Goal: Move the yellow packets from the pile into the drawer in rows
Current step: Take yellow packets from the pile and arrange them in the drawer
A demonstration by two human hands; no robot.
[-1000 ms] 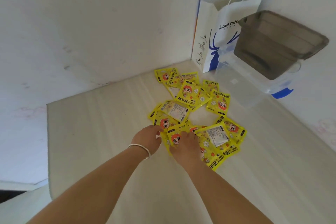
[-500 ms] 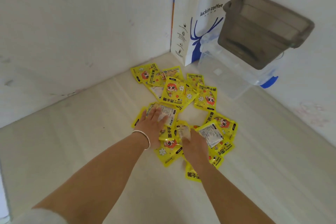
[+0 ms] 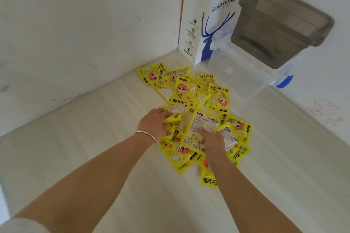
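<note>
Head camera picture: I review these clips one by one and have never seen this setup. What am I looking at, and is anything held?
No machine here: a person wears a camera on the head, looking down at their own arms. The left hand, with a bracelet, curls round a crumpled yellow packet. The right hand lies on a packet showing its printed back; whether it grips is unclear. Around them lies the pile of yellow packets on a pale surface. Behind stand a paper bag and a clear plastic box with a grey lid.

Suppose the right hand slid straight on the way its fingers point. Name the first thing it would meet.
Probably the packet lying label side up under the right hand: its fingertips already rest there. Beyond it lie more yellow packets, then the clear plastic box; depth is uncertain.
</note>
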